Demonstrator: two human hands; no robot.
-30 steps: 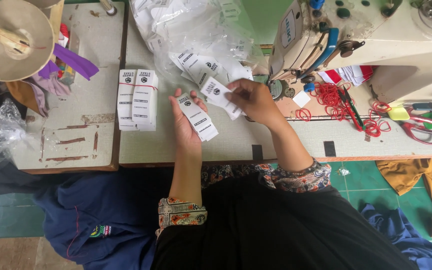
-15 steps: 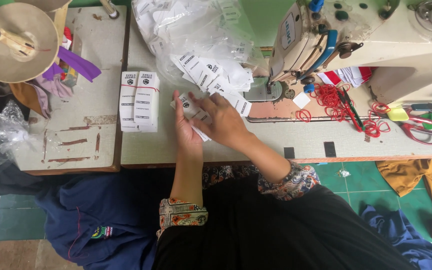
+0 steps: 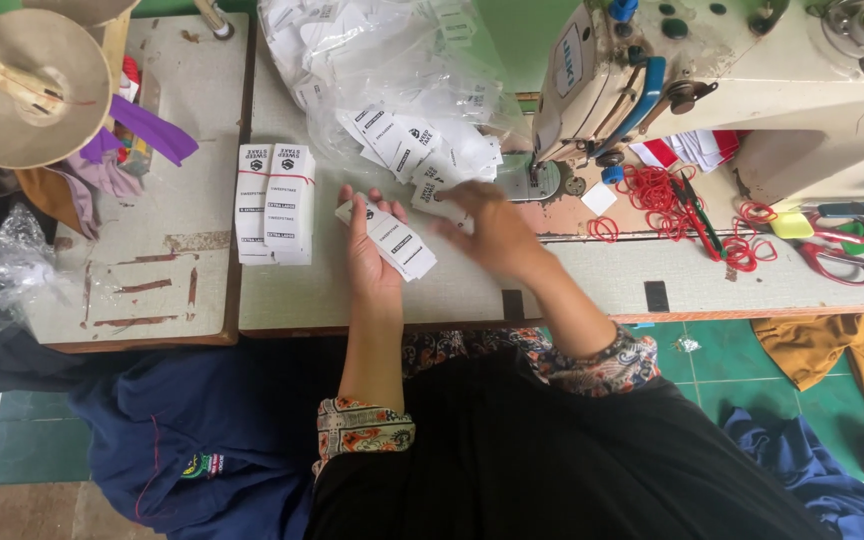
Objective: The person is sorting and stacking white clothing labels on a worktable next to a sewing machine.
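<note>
Left hand [image 3: 370,250] gripping small stack of white printed labels [image 3: 398,241], fingers curled around it above table's near edge. Right hand [image 3: 487,228] blurring, fingertips reaching loose label pile [image 3: 422,150]; grasp unclear. Banded label bundles [image 3: 275,203] lying left of fingers, bare tabletop [image 3: 572,270] lying right.

White labels [image 3: 399,243] with black print in left hand [image 3: 370,262]; same white-and-black on banded label stacks [image 3: 274,204], tied with red band, and loose label pile [image 3: 422,150] near right hand [image 3: 495,232]. Clear plastic bag [image 3: 372,60]. Cream sewing machine [image 3: 752,80], blue knobs. Red rubber bands [image 3: 667,190]. Scissors [image 3: 832,240] red and yellow handles. Purple cloth strip [image 3: 152,130]. Beige worn tabletop [image 3: 162,250]. Floral sleeve cuffs [image 3: 362,430], black garment [image 3: 572,450], navy cloth [image 3: 202,440], green floor tiles [image 3: 732,350]
</note>
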